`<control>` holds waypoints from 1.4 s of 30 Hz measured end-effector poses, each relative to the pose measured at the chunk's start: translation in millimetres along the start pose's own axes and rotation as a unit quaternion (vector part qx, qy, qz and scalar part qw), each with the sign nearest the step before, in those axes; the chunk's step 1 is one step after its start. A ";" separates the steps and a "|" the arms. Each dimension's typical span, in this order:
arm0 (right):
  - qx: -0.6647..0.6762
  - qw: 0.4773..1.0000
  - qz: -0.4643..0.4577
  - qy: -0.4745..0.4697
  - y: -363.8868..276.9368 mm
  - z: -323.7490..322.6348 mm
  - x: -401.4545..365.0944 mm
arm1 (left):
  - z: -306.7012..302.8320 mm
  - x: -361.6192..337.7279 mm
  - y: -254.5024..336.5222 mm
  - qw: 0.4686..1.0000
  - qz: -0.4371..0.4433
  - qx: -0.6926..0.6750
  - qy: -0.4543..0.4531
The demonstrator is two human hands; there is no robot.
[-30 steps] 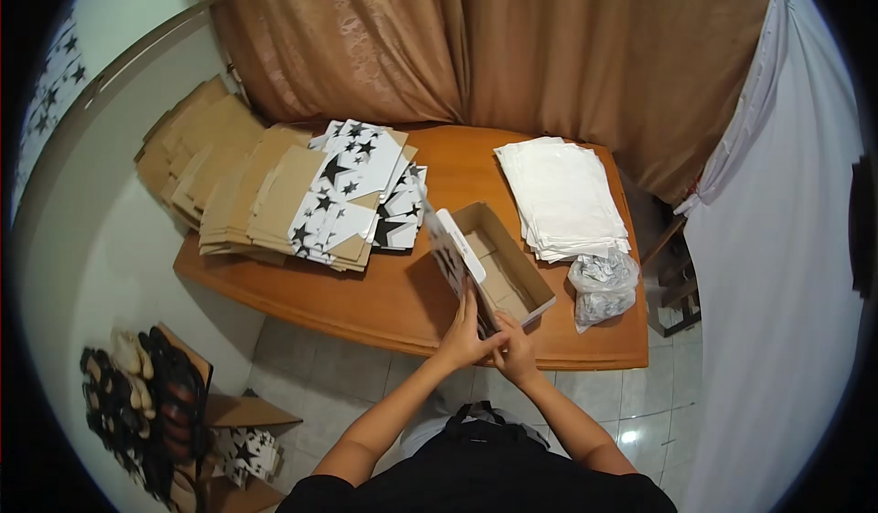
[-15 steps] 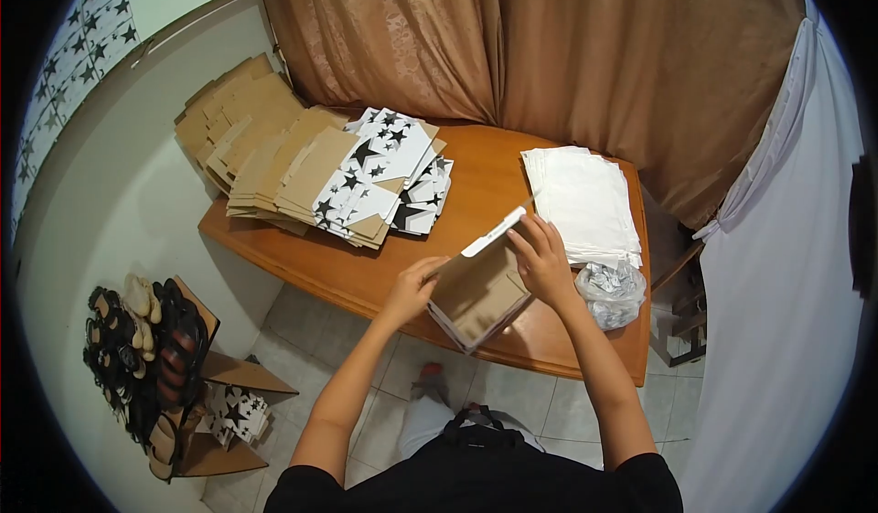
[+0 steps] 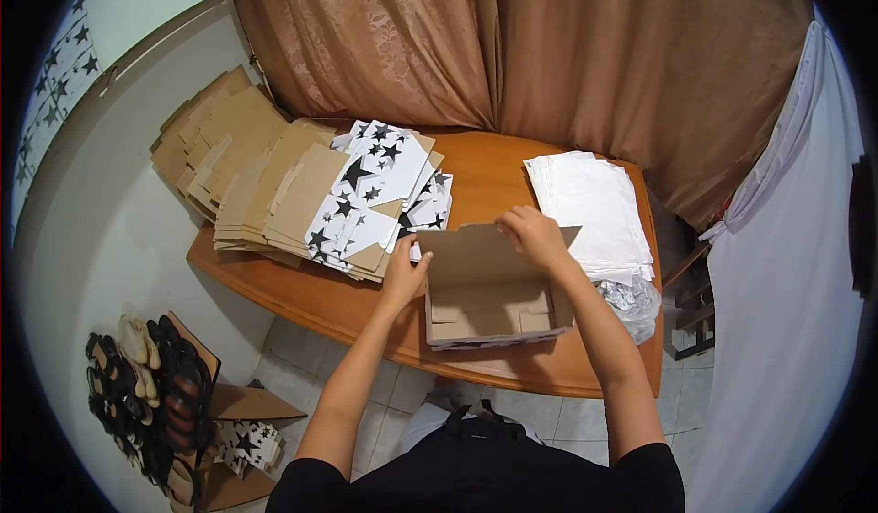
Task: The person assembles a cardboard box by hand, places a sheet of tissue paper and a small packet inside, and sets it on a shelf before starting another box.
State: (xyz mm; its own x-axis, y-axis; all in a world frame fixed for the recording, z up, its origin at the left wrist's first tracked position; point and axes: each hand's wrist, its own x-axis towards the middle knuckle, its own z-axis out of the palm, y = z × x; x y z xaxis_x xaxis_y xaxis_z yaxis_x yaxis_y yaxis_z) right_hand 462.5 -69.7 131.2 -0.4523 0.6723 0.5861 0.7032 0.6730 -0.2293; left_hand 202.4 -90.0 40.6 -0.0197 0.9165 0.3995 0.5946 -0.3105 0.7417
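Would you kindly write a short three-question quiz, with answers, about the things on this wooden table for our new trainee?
1. True or false: the right hand is at the top edge of the raised lid of the brown-lined cardboard box.

2. Which lies by the stack of white sheets?
A) a black sandal
B) a clear plastic bag
C) a glass jar

3. Fill in: The white panels of the flat cardboard are printed with black ____.

Key: 1 true; 2 B; 3 stars.

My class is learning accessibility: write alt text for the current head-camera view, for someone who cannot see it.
A person's right hand holds the raised lid of an open cardboard box, the left hand at the lid's left edge. On the wooden table, flattened cardboard lies left; white sheets and a plastic bag, right.
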 end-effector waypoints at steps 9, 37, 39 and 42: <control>-0.006 0.962 0.256 -0.093 75.0 44.1 12.9 | 20.0 -32.3 -42.5 0.975 -0.129 -0.021 -0.180; 0.110 0.920 -0.082 -0.367 -49.4 193.7 -116.9 | 25.0 -46.7 -49.1 0.925 -0.269 -0.169 -0.208; 0.093 0.925 -0.069 -0.362 -47.3 188.0 -120.7 | 21.6 -43.8 -46.1 0.915 -0.289 -0.159 -0.232; 0.040 0.930 0.021 -0.364 -42.7 156.8 -131.2 | 24.2 -45.0 -45.2 0.940 -0.235 -0.137 -0.203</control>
State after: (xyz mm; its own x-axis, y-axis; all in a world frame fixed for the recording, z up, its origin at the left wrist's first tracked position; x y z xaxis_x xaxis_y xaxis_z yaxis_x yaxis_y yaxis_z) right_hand 405.8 -138.3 -57.8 -0.6969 0.7103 -0.0992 0.6992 0.6421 -0.3143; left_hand 195.8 -111.1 -23.9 0.1140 0.9721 -0.2052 0.3658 0.1509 0.9184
